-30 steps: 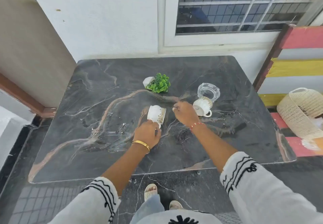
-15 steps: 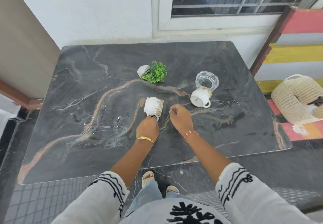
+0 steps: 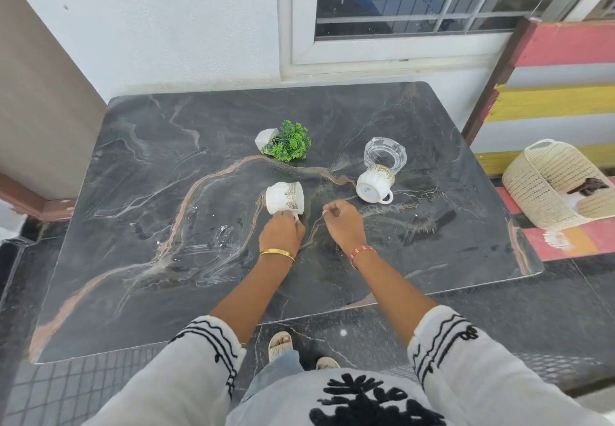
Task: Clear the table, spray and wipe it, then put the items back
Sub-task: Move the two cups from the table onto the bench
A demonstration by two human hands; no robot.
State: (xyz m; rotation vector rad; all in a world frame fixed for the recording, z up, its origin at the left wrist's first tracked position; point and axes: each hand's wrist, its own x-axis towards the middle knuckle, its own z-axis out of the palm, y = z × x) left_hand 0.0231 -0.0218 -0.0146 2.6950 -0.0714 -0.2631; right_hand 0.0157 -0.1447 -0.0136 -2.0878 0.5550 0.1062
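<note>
A dark marble table (image 3: 139, 192) carries four small things. A white cup with gold trim (image 3: 284, 196) lies on its side at the middle, and my left hand (image 3: 281, 234) pinches its handle. My right hand (image 3: 344, 222) hovers just right of that cup with its fingers curled and nothing in them. A second white cup (image 3: 372, 186) lies tipped further right, its rim against a clear glass dish (image 3: 385, 154). A small green plant in a white pot (image 3: 284, 141) lies on its side behind the cups.
A woven cream basket (image 3: 545, 179) with a dark item inside sits on a striped red and yellow bench (image 3: 565, 99) to the right. A wall and window stand behind the table. Wet streaks mark the tabletop at left. My feet are at the near edge.
My right hand has drawn back from the right cup toward the middle. My left hand keeps hold of the middle cup's handle. The camera has shifted slightly.
</note>
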